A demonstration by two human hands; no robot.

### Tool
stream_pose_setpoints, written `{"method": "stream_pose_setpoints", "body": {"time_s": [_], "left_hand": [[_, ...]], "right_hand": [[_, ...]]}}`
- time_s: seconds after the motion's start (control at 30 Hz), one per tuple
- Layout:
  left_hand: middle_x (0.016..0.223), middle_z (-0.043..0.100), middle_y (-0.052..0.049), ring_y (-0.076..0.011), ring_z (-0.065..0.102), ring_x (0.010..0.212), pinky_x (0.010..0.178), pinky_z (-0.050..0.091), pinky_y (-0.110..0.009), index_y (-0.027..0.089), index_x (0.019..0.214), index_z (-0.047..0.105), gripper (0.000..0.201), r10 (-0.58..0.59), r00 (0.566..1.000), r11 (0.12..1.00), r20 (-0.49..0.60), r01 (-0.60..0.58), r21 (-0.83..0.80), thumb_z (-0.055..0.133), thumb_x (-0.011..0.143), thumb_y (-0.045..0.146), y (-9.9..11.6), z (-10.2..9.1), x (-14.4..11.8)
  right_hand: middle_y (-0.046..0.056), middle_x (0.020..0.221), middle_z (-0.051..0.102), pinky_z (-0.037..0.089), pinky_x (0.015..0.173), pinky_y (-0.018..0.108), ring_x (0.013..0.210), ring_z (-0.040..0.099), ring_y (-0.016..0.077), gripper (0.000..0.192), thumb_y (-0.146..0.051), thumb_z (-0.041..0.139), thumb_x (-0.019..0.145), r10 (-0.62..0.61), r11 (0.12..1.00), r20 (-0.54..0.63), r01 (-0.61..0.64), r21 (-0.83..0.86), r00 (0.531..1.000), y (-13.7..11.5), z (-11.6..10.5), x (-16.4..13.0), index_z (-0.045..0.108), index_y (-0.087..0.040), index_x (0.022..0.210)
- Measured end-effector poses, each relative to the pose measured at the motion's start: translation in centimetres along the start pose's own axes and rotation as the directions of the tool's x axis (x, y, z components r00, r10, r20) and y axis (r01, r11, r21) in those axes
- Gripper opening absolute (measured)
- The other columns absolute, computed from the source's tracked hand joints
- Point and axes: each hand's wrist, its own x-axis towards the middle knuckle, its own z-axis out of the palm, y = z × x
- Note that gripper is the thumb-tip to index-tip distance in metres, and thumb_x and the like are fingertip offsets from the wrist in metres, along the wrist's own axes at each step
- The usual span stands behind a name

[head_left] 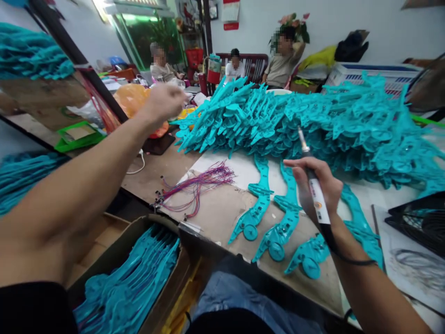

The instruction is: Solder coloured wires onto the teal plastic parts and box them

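Heaped across the counter [215, 208]: a great pile of teal plastic parts [313, 120], probably light, stiff and smooth. Laid in a row before it: three single parts [278, 232], best taken by the narrow neck. Stretched far out over the counter's back: left hand [166, 103], blurred, grip impossible to tell. Wrapped around a corded soldering iron [314, 190], tip up: right hand [318, 185]. Beside them: loose wires [201, 183], limp and thin.
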Motion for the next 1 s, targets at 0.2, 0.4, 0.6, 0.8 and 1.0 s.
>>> {"method": "stream_pose_setpoints", "body": {"time_s": [0.2,0.4,0.6,0.8,1.0], "left_hand": [[0.046,0.046,0.004,-0.0067,0.035,0.047,0.051,0.028,-0.021,0.014,0.072,0.058,0.018,-0.017,1.0,0.883,-0.009,0.011,-0.468,0.053,0.09,0.013,5.8,-1.6,-3.2],[0.053,0.052,-0.001,-0.0075,0.044,0.041,0.044,0.03,-0.022,0.016,0.069,0.058,0.022,0.176,0.933,0.703,0.313,0.103,-0.703,0.053,0.091,0.016,11.4,-0.3,-8.5],[0.062,0.06,-0.002,-0.007,0.046,0.039,0.038,0.029,-0.02,0.017,0.082,0.067,0.008,0.203,0.911,0.525,0.36,0.209,-0.825,0.066,0.084,0.025,11.1,1.3,-10.3],[0.055,0.06,-0.004,-0.0081,0.043,0.041,0.037,0.025,-0.02,0.018,0.077,0.074,0.022,0.182,0.78,0.343,0.598,0.519,-0.783,0.077,0.072,0.039,4.9,4.8,-15.7],[0.067,0.062,-0.005,-0.0056,0.043,0.048,0.04,0.024,-0.017,0.013,0.081,0.074,0.03,0.066,0.608,0.195,0.791,0.77,-0.608,0.08,0.069,0.041,4.6,13.1,-21.6]], "right_hand": [[0.002,0.095,0.073,0.056,0.071,0.032,0.076,0.07,0.0165,0.017,-0.041,0.061,0.088,0.12,0.992,-0.044,-0.118,0.05,0.992,0.6,0.5,0.8,0.058,-0.025,0.095],[0.007,0.128,0.059,0.044,0.109,0.046,0.126,0.056,0.0241,0.055,-0.046,0.08,0.069,0.06,0.904,0.103,-0.098,0.415,0.993,-1.4,3.7,2.8,0.041,-0.029,0.103],[-0.004,0.087,0.067,0.052,0.048,0.024,0.051,0.06,0.0086,0.044,-0.04,0.072,0.077,0.243,0.543,0.493,-0.538,0.645,0.835,-4.2,3.4,0.6,0.037,-0.028,0.101],[-0.002,0.073,0.067,0.042,0.045,0.021,0.053,0.057,0.0095,0.032,-0.035,0.071,0.079,0.254,0.701,0.659,-0.605,0.379,0.707,0.6,-4.3,0.1,0.046,-0.023,0.098],[0.001,0.083,0.067,0.047,0.074,0.03,0.079,0.062,0.0157,0.007,-0.023,0.058,0.084,0.062,0.995,0.591,-0.093,0.023,0.805,7.5,2.2,3.0,0.057,-0.022,0.091]]}}
